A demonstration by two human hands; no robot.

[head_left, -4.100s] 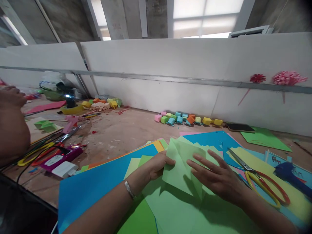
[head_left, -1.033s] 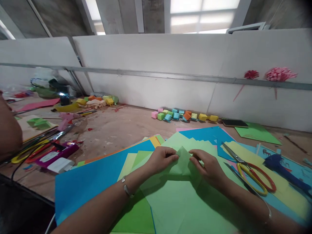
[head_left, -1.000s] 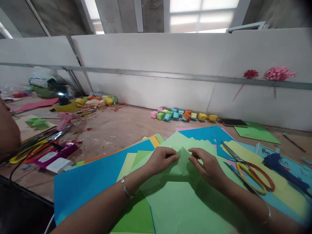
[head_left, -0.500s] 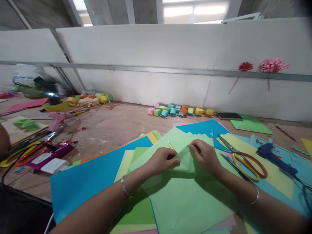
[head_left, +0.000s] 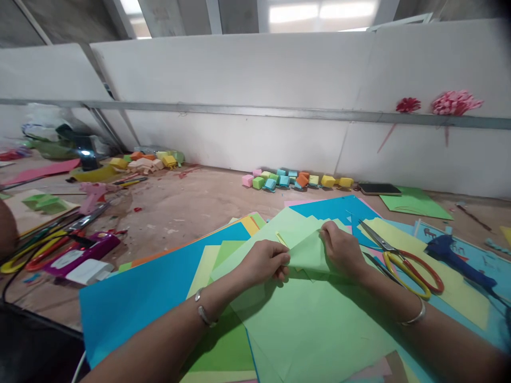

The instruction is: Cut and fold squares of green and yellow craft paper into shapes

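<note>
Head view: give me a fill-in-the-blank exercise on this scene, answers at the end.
The paper held between the left hand and right hand is light ____.
The scissors nearest the right hand have one red handle and one ____ handle.
The glue gun right of those scissors is dark ____.

green; yellow; blue

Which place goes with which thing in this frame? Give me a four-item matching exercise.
1. lifted pale green sheet
2. blue glue gun
3. phone
4. pink glue gun

A. near the wall, right of the paper cubes
B. beyond the purple device
C. held by the left hand and right hand
D. right of the scissors

Pairs: 1-C; 2-D; 3-A; 4-B
</note>
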